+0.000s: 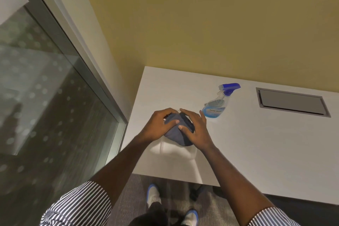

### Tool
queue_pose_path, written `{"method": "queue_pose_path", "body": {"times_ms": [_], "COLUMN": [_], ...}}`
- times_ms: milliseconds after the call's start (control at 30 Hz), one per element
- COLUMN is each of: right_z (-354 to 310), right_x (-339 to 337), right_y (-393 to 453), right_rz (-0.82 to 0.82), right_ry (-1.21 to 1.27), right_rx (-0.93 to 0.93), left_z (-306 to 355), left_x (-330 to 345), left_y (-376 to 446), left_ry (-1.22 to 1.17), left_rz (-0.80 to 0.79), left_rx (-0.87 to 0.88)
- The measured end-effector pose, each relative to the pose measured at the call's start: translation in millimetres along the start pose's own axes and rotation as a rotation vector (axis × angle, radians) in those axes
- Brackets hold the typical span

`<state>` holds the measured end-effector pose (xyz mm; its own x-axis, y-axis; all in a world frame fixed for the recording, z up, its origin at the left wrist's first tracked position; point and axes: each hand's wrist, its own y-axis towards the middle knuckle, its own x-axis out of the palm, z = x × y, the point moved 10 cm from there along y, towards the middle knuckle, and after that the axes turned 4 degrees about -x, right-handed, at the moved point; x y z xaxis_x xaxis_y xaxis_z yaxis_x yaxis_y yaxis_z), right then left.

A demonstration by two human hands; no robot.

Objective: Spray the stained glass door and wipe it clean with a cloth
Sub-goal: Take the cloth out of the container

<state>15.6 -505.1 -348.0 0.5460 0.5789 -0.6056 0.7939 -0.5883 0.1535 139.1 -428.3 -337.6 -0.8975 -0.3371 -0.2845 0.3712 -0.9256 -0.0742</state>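
Soft, matt grey cloth (pixel 176 132) bunched under the fingers (pixel 166 113); beyond the fingertips, a clear glossy plastic spray bottle (pixel 217 105) on the smooth matt white worktop (pixel 256 143). Left of the fingers, shiny glass door (pixel 45 97), brushed metal frame (pixel 77 46).

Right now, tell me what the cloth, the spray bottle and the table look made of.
Cloth: soft grey fabric, matte, bunched into folds under both hands. Spray bottle: clear glossy plastic, blue liquid showing through, blue trigger. Table: smooth white matte top, probably laminate.
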Motion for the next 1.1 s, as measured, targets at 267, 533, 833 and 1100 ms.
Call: {"method": "queue_pose_path", "body": {"times_ms": [267,533,833,1100], "right_z": [-26.1,-62.9,-79.6,-137.4], "right_x": [-26.4,-54.2,-69.7,-22.6], "right_y": [16.2,8.8,-30.2,-48.9], "right_rz": [0.144,0.35,0.324,-0.056], "right_ry": [0.29,0.534,0.442,0.647], "right_rx": [0.132,0.203,0.359,0.352], "left_z": [21.2,49.5,100.2,143.1], "left_x": [-32.7,-28.5,-50.1,-2.9], "left_y": [12.5,-23.9,-88.4,-166.1], "left_ry": [-0.259,-0.514,-0.031,0.222], "left_rz": [0.072,0.173,0.684,0.706], "left_rx": [-0.213,-0.206,-0.161,-0.013]}}
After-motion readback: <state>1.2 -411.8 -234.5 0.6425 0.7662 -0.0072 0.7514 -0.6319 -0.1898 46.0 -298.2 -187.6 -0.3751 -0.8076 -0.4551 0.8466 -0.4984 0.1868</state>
